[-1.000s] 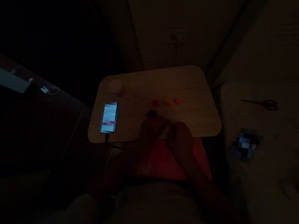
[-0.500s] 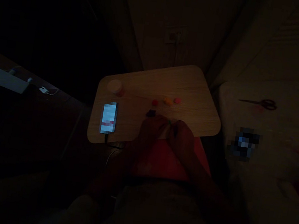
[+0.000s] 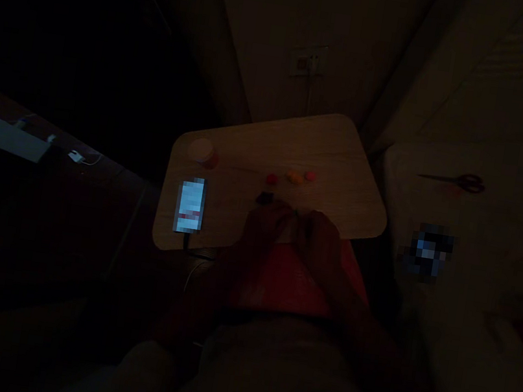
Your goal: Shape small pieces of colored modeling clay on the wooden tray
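Note:
The view is very dark. Over the near edge of the small wooden table (image 3: pixel 249 148), my left hand (image 3: pixel 267 222) and my right hand (image 3: pixel 321 241) are close together with fingers closed. Between their fingertips is a small dark green piece (image 3: pixel 296 214), its shape mostly hidden. Just beyond my left fingers lies a dark lump (image 3: pixel 266 198). Farther back on the table are a red round piece (image 3: pixel 271 179), a yellow-orange piece (image 3: pixel 294 177) and a pink round piece (image 3: pixel 310 176).
A lidded tub (image 3: pixel 202 150) stands at the table's back left, with a lit phone (image 3: pixel 190 205) and its cable nearer me. Red cloth or a red seat (image 3: pixel 282 284) shows below the hands. Scissors (image 3: pixel 460 181) and a blurred dark object (image 3: pixel 427 252) lie on the pale surface at right.
Both hands stay at nearly the same place, their fingertips around the small green piece. The pieces on the table have not moved. The view shifts slightly and the light dims.

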A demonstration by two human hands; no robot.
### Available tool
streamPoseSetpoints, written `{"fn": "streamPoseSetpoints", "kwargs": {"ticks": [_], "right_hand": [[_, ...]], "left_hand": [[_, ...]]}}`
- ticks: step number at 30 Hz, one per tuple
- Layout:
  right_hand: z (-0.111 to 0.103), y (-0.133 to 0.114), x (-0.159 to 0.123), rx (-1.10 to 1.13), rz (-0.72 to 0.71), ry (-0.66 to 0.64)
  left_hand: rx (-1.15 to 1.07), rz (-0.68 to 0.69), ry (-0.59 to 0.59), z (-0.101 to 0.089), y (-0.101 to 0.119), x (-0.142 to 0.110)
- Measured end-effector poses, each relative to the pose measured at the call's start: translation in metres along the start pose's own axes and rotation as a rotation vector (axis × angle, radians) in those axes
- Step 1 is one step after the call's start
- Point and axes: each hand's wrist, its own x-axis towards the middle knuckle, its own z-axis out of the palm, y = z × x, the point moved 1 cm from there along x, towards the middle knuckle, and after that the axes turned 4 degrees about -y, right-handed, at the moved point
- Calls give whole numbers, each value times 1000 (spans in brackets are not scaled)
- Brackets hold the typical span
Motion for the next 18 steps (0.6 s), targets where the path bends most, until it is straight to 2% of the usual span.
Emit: {"fn": "streamPoseSetpoints", "kwargs": {"ticks": [7, 13, 18], "right_hand": [[-14, 15, 1, 15, 15, 19], [-22, 22, 3, 6, 39, 21], [-32, 32, 11, -2, -46, 4]], "left_hand": [[-25, -155, 53, -5, 8, -3], [70, -186, 20, 2, 15, 4], [8, -182, 10, 3, 13, 9]]}}
